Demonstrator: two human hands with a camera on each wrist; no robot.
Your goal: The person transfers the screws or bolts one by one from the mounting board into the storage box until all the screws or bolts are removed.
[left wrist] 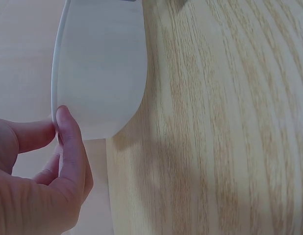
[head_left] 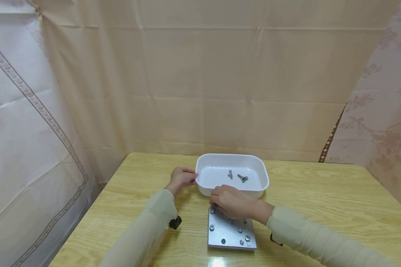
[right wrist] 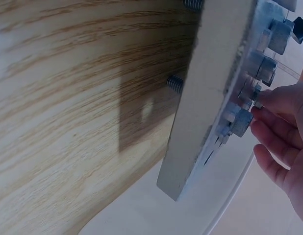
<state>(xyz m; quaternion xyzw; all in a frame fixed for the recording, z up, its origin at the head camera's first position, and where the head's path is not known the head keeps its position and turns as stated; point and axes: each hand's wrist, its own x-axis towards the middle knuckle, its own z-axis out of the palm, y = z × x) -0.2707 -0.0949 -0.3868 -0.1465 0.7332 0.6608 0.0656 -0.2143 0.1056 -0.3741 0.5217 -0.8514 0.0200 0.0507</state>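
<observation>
From the head view, a white tray (head_left: 232, 174) sits toward the far middle of the wooden counter (head_left: 320, 200), with two loose bolts (head_left: 238, 176) lying inside it. The left hand (head_left: 181, 178) rests at the tray's left end, its thumb and fingers closed on the rim. Just near of the tray lies a grey metal plate (head_left: 230, 230) studded with bolts, and the right hand (head_left: 232, 202) lies over the plate's far edge, fingers curled down onto a bolt near its far left corner. A patterned cloth hangs behind and to both sides of the counter. From the left wrist view, the left hand (left wrist: 43, 176) pinches the tray (left wrist: 100, 73) by its rim, thumb tip pressed against the outer wall, with the counter (left wrist: 225, 137) beside it. From the right wrist view, the plate (right wrist: 210, 93) is seen edge-on, threaded bolt ends poking out beneath it, and the right hand (right wrist: 281, 137) has its fingertips pinched on one small bolt head (right wrist: 255, 96) on the plate's top face.
</observation>
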